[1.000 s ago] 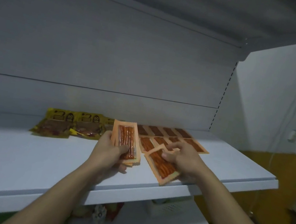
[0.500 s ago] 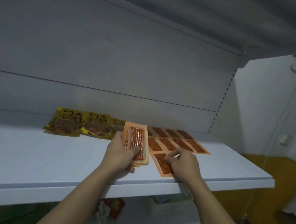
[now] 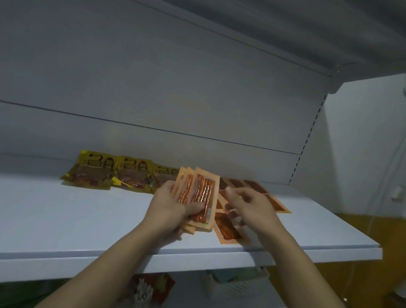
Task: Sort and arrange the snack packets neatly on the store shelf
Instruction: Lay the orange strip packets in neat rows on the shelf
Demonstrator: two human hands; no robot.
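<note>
My left hand (image 3: pixel 171 206) grips a fanned stack of orange snack packets (image 3: pixel 202 196) upright above the white shelf (image 3: pixel 54 215). My right hand (image 3: pixel 249 206) hovers just right of the stack with relaxed, slightly curled fingers, holding nothing. Under and behind it, several orange packets lie flat in rows (image 3: pixel 255 188); the nearest one (image 3: pixel 227 228) lies by the shelf's front edge. A row of yellow-and-brown packets (image 3: pixel 111 174) lies flat to the left, near the back.
The shelf's back panel (image 3: pixel 153 92) and an upper shelf (image 3: pixel 271 18) enclose the space. Below are a lower shelf with a red packet (image 3: pixel 154 287) and a white basket (image 3: pixel 237 281). A white wall and yellow floor lie to the right.
My right hand let go of the orange packet it laid at the shelf's front and lifted toward the stack. The stack in my left hand now shows fanned out.
</note>
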